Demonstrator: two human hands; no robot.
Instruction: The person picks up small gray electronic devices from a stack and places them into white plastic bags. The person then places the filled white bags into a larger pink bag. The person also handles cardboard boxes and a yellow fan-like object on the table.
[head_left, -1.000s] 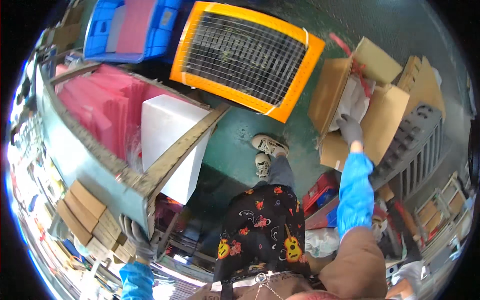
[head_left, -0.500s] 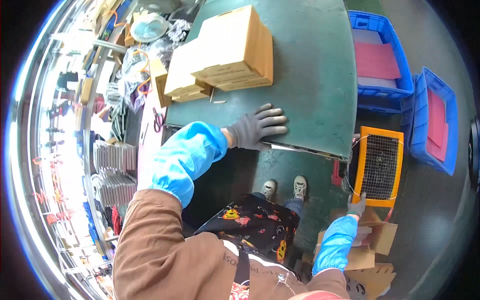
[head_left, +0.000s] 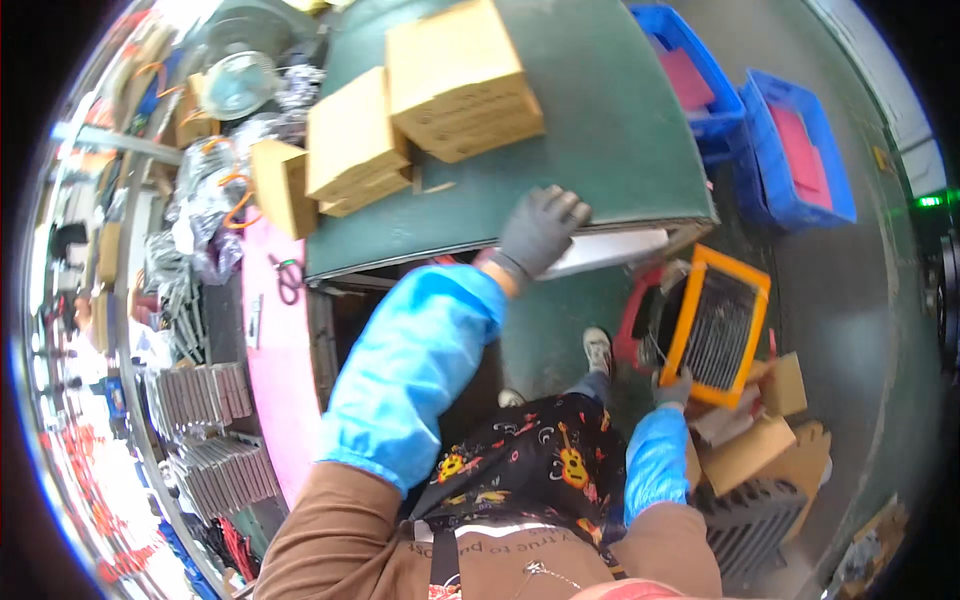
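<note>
My left hand (head_left: 545,230), in a grey work glove, lies at the near edge of the green table (head_left: 590,140), with its fingers bent and close together over that edge. My right hand (head_left: 674,387), gloved too, grips the lower left corner of an orange-framed box fan or heater (head_left: 718,325) with a dark wire grille. That unit stands low, to the right of the table. Its exact kind is hard to tell. Behind it, a red part (head_left: 632,325) shows by the table's corner. Blue sleeve covers run up both forearms.
Cardboard boxes (head_left: 455,80) stand on the table's far left part. Blue crates (head_left: 800,150) with pink sheets sit at the right. An opened carton (head_left: 750,455) and a grey slatted piece (head_left: 750,520) lie low right. Scissors (head_left: 288,280) rest on a pink surface at left.
My view has turned. My left hand's fingers, spread flat on the table before, are now bent at its edge. The orange-framed unit has tilted, with my right hand still on its corner.
</note>
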